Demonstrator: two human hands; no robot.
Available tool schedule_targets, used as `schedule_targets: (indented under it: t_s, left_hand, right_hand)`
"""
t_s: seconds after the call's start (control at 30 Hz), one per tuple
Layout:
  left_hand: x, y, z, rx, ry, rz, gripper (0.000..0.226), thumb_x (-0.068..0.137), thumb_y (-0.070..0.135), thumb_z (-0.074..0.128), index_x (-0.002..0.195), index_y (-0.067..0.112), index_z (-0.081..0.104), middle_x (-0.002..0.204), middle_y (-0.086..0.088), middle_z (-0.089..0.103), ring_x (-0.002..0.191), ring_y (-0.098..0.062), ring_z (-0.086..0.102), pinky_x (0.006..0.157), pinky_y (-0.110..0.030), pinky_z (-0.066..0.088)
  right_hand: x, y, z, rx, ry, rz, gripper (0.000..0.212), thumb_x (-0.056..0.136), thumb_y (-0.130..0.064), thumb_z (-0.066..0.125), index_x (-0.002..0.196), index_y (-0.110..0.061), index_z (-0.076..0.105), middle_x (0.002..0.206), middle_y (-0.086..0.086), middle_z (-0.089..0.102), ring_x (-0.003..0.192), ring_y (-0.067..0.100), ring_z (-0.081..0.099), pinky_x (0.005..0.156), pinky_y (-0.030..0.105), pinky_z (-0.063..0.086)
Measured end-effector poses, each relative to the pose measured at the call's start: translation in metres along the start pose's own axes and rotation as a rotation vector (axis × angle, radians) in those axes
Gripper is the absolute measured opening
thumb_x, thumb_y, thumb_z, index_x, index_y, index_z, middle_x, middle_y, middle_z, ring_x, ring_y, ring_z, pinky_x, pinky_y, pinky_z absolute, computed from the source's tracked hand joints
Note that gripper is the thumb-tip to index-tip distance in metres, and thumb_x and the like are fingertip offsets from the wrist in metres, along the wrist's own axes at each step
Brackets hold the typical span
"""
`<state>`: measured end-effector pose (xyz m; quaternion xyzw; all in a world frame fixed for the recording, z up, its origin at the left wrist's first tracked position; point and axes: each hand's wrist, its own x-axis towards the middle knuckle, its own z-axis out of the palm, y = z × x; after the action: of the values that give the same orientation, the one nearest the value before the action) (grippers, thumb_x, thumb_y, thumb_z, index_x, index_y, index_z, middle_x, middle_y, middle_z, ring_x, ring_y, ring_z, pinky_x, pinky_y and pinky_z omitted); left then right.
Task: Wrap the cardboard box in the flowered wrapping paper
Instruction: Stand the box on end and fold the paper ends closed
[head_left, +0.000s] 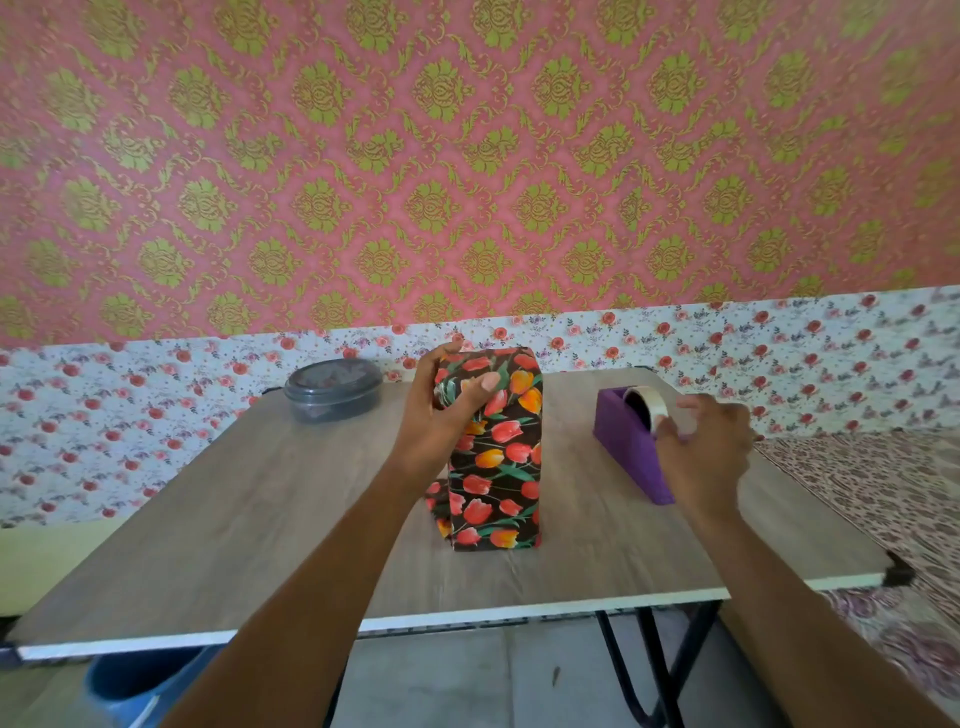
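Box (496, 452), already covered in the flowered wrapping paper, stood upright mid-desk (234, 519) w/ left hand (441, 415) clamped round its upper left side, while right hand (701, 447), fingers loosely curled, sat at purple tape dispenser (631, 441) nr right edge, grip unclear; lidded tub (332, 389) by far-left edge.
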<state>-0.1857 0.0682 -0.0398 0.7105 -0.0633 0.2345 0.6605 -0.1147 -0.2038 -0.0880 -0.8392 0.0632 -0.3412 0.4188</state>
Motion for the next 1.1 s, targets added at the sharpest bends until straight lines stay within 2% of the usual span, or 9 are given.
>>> schedule_targets:
  t_s: [0.07, 0.17, 0.33, 0.47, 0.6, 0.73, 0.9, 1.0, 1.1]
  left_hand:
    - [0.0, -0.003, 0.002, 0.013, 0.026, -0.031, 0.099, 0.058, 0.079, 0.079, 0.141, 0.038, 0.045, 0.132, 0.004, 0.064, 0.119, -0.021, 0.065, 0.101, -0.048, 0.054]
    - [-0.001, -0.006, 0.003, 0.042, 0.056, -0.037, 0.104, 0.054, 0.086, 0.075, 0.141, 0.039, 0.044, 0.13, 0.005, 0.064, 0.113, -0.016, 0.068, 0.097, -0.043, 0.057]
    - [0.003, -0.009, 0.009, 0.026, 0.04, -0.039, 0.093, 0.064, 0.08, 0.075, 0.141, 0.036, 0.047, 0.127, 0.004, 0.069, 0.11, -0.015, 0.07, 0.098, -0.046, 0.057]
    - [0.005, -0.01, 0.006, 0.046, 0.039, -0.058, 0.102, 0.063, 0.081, 0.075, 0.147, 0.033, 0.041, 0.13, 0.002, 0.067, 0.113, -0.016, 0.069, 0.098, -0.044, 0.057]
    - [0.004, -0.009, 0.008, 0.034, 0.038, -0.042, 0.095, 0.06, 0.083, 0.075, 0.138, 0.036, 0.048, 0.113, 0.012, 0.074, 0.099, -0.007, 0.073, 0.078, -0.025, 0.061]
    - [0.006, -0.009, 0.009, 0.033, 0.037, -0.037, 0.095, 0.063, 0.081, 0.074, 0.141, 0.036, 0.045, 0.119, 0.009, 0.071, 0.102, -0.007, 0.073, 0.08, -0.025, 0.06]
    - [0.007, -0.014, 0.008, 0.022, 0.033, -0.025, 0.089, 0.064, 0.081, 0.074, 0.138, 0.038, 0.047, 0.118, 0.009, 0.072, 0.102, -0.009, 0.073, 0.083, -0.03, 0.061]
    - [0.007, -0.015, 0.009, 0.023, 0.041, -0.035, 0.098, 0.064, 0.082, 0.073, 0.145, 0.036, 0.041, 0.128, 0.004, 0.067, 0.108, -0.012, 0.071, 0.091, -0.037, 0.059]
    - [0.007, -0.015, 0.008, 0.021, 0.043, -0.027, 0.098, 0.063, 0.082, 0.073, 0.144, 0.036, 0.041, 0.123, 0.006, 0.069, 0.101, -0.008, 0.073, 0.084, -0.03, 0.061]
  right_hand:
    - [0.006, 0.009, -0.005, -0.05, 0.044, 0.135, 0.036, 0.089, -0.032, 0.074, 0.118, -0.013, 0.063, 0.134, 0.023, 0.044, 0.123, 0.047, 0.043, 0.097, 0.057, 0.043]
    - [0.022, 0.018, -0.004, -0.102, -0.214, 0.308, 0.051, 0.091, -0.05, 0.066, 0.124, -0.012, 0.059, 0.136, 0.024, 0.045, 0.133, 0.042, 0.032, 0.103, 0.049, 0.035]
    - [0.055, 0.018, 0.0, -0.079, -0.454, 0.378, 0.055, 0.087, -0.051, 0.069, 0.115, -0.006, 0.055, 0.131, 0.022, 0.052, 0.125, 0.039, 0.043, 0.096, 0.044, 0.041]
    - [0.068, 0.014, -0.001, -0.152, -0.6, 0.399, 0.069, 0.083, -0.053, 0.078, 0.128, -0.003, 0.059, 0.139, 0.02, 0.054, 0.129, 0.038, 0.047, 0.108, 0.048, 0.042]
    - [0.062, 0.013, 0.001, -0.043, -0.578, 0.412, 0.071, 0.075, -0.026, 0.091, 0.128, 0.005, 0.055, 0.126, 0.021, 0.061, 0.114, 0.038, 0.06, 0.089, 0.044, 0.054]
    - [0.052, 0.009, 0.005, 0.065, -0.566, 0.469, 0.062, 0.074, -0.025, 0.092, 0.115, 0.004, 0.057, 0.112, 0.018, 0.063, 0.095, 0.032, 0.062, 0.061, 0.033, 0.046]
    - [0.049, 0.013, 0.008, 0.232, -0.467, 0.55, 0.048, 0.078, -0.019, 0.089, 0.105, -0.003, 0.052, 0.094, 0.015, 0.063, 0.098, 0.038, 0.067, 0.09, 0.05, 0.058]
    - [0.05, 0.011, 0.009, 0.141, -0.462, 0.527, 0.064, 0.079, -0.019, 0.089, 0.128, 0.001, 0.051, 0.117, 0.02, 0.06, 0.106, 0.039, 0.064, 0.083, 0.044, 0.057]
    - [0.047, 0.007, 0.015, 0.038, -0.397, 0.446, 0.055, 0.081, -0.019, 0.086, 0.122, 0.002, 0.055, 0.133, 0.023, 0.054, 0.112, 0.041, 0.061, 0.083, 0.041, 0.056]
